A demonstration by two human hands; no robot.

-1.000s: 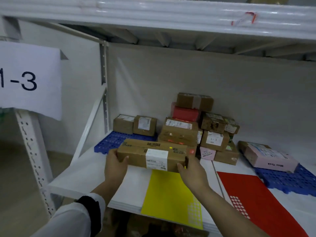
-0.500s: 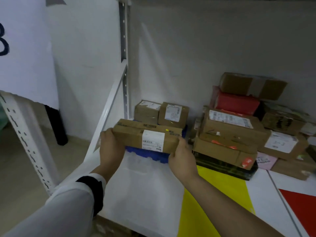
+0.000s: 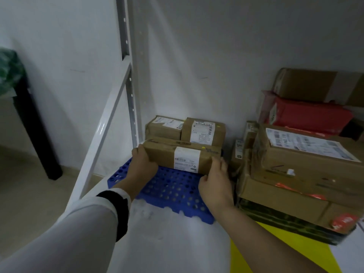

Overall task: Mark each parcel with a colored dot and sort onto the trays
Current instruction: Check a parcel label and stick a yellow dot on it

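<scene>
A long brown parcel (image 3: 163,155) with a white label and a small yellow dot on top rests low over the blue perforated tray (image 3: 173,186). My left hand (image 3: 140,164) grips its left end and my right hand (image 3: 214,184) grips its right end. Directly behind it, two smaller brown parcels (image 3: 185,129) stand side by side on the same tray, against the back wall; the right one carries a yellow dot.
A tall stack of brown and red parcels (image 3: 303,160) stands to the right on the white shelf (image 3: 167,239). A yellow sheet (image 3: 275,253) lies at the front right. A white shelf upright and diagonal brace (image 3: 110,115) rise on the left.
Both hands carried the long parcel left and forward, from above the yellow sheet down onto the blue tray in front of the two small parcels. The view moved closer and lower.
</scene>
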